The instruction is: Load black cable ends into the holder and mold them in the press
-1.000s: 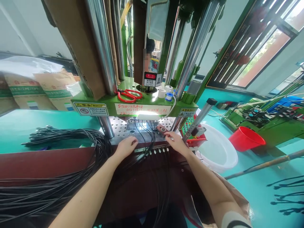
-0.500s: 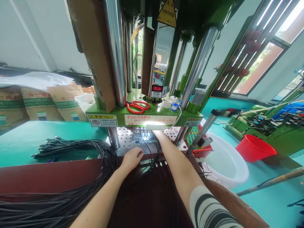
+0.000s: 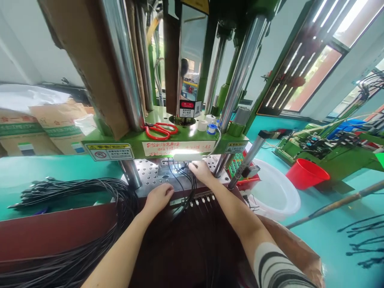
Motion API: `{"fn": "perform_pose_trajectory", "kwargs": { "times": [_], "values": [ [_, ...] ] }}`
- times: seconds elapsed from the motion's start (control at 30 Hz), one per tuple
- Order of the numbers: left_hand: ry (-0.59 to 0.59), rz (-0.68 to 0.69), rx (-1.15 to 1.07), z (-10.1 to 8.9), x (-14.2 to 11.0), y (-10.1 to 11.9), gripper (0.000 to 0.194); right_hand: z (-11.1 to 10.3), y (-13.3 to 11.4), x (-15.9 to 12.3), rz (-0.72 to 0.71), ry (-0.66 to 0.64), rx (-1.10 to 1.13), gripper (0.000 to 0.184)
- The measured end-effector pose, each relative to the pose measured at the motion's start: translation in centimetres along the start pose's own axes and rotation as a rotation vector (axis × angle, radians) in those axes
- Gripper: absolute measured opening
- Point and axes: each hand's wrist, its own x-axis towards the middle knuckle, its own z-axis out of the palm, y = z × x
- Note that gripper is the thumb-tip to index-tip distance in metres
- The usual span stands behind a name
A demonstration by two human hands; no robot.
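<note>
My left hand [image 3: 158,197] rests curled on the front edge of the green press's perforated metal plate [image 3: 150,170], fingers bent down, nothing visible in them. My right hand [image 3: 200,171] reaches in under the lit press head, its fingers closed over the thin black cables [image 3: 183,180] that run into the mould. A row of small metal connector ends [image 3: 204,199] hangs at the plate's front edge, just below my right wrist.
A big bundle of black cables [image 3: 84,188] lies at left on the dark red bench [image 3: 45,228]. Red scissors [image 3: 159,130] and tape rolls [image 3: 207,124] sit on the green press [image 3: 168,144]. A white basin [image 3: 276,192] and a red bucket [image 3: 306,176] stand at right.
My right hand, first at the plate's front right edge, went deep under the press head and has now drawn back a little onto the cables. The left hand has stayed put.
</note>
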Motion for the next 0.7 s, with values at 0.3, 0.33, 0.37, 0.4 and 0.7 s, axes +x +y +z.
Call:
{"fn": "perform_pose_trajectory", "kwargs": {
  "times": [0.3, 0.33, 0.37, 0.4, 0.7],
  "values": [
    [0.183, -0.285, -0.827, 0.0, 0.3, 0.5, 0.036, -14.3, 7.9, -25.5, 0.514, 0.645, -0.348, 0.031],
    [0.181, -0.351, -1.005, -0.3, 0.3, 1.2, 0.034, -15.4, 9.3, -28.1, 0.621, 0.631, -0.463, 0.030],
    [0.155, -0.402, -1.157, -0.5, 0.5, 2.0, 0.029, -16.1, 10.4, -30.4, 0.714, 0.572, -0.568, 0.028],
    [0.113, -0.440, -1.274, -0.8, 0.7, 2.8, 0.024, -16.6, 11.3, -32.1, 0.784, 0.489, -0.643, 0.026],
    [-0.152, -0.641, -1.681, 0.4, 3.7, 6.4, 0.008, -12.0, 5.8, -20.4, 0.435, 0.242, -0.003, 0.017]
  ]
}}
